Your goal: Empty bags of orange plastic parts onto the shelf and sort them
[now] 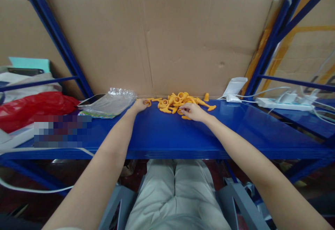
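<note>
A heap of orange-yellow plastic pieces (171, 101) lies on the blue shelf top, near the cardboard at the back. Some are cup-shaped with round openings, others long with a crossbar end. To the left of the heap, my left hand (141, 105) is closed on a yellow plastic piece with a ring-like end (148, 103). My right hand (193, 111) reaches over the heap's near right side, its fingers curled round a round yellow plastic piece (179, 112). Below that hand lies another yellow piece (186, 117). A small yellow cup (206, 97) stands apart at the back right.
Clear plastic bags (112, 102) and a red bag (39, 108) lie on the left. On the right are a white device (234, 89) and a white power strip (285, 104) with cables. Blue metal posts (272, 48) and a cardboard panel (183, 45) bound the back.
</note>
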`<state>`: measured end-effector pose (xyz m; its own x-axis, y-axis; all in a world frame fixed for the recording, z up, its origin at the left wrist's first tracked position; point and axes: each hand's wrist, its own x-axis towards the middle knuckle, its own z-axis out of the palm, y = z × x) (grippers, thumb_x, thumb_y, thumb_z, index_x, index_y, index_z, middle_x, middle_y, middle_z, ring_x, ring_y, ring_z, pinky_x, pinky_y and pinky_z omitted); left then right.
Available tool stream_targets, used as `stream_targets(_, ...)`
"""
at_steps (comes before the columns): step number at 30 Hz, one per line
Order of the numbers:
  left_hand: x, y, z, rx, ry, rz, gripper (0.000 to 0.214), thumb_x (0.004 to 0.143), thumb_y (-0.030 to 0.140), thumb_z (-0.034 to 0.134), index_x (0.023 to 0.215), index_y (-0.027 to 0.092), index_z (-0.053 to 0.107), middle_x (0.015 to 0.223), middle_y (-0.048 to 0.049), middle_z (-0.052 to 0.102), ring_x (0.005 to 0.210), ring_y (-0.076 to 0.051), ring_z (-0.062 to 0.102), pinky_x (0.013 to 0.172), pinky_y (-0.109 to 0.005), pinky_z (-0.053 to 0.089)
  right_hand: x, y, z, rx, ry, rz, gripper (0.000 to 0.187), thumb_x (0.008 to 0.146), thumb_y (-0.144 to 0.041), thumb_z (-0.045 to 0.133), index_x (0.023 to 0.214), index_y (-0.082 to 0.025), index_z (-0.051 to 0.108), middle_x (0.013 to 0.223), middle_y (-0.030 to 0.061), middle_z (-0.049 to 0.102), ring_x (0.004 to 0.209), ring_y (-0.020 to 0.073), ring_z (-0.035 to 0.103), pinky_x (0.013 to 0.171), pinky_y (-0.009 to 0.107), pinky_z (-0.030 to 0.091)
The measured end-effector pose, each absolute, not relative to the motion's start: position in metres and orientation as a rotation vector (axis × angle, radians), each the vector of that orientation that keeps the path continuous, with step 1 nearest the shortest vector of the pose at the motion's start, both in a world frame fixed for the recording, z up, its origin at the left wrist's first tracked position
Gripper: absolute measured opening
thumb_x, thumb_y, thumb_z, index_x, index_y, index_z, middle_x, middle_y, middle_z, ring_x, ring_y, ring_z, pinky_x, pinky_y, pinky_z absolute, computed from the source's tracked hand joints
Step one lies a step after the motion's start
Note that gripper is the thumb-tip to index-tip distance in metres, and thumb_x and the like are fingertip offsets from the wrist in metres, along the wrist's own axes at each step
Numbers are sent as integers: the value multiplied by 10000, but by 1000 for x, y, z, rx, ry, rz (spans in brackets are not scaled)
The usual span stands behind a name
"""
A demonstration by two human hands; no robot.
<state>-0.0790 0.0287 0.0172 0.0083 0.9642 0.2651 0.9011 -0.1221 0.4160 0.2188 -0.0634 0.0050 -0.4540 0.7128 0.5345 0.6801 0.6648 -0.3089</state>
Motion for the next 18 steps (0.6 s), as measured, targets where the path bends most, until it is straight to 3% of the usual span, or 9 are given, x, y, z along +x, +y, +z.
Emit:
stream_targets(10, -81, 29, 33, 2025, 1836, 778, 276, 692, 68, 569, 831, 172, 784, 880, -17, 766, 903, -170, 688, 769, -176, 517, 218, -65, 7, -1078, -2243, 83, 245, 851, -130, 558, 1002, -160, 749, 1001, 91, 742, 852, 172, 667, 789, 327, 519)
stream_targets(15, -106, 33, 32, 2052, 2081, 708, 327, 701, 121, 583, 954, 206, 773, 977, -24, 760, 971, -197, 682, 806, -198, 514, 218, -67, 9, -1080, -2255, 93, 247, 843, -129, 556, 981, -171, 756, 989, 82, 744, 850, 171, 665, 788, 324, 515)
stream_targets(18, -117, 38, 24, 2056, 2284, 540, 383, 695, 150, 607, 1044, 205, 753, 1048, -76, 745, 1009, -256, 682, 845, -269, 521, 218, -67, 10, -1078, -2257, 94, 249, 848, -135, 549, 981, -169, 756, 987, 87, 744, 837, 170, 665, 787, 331, 514)
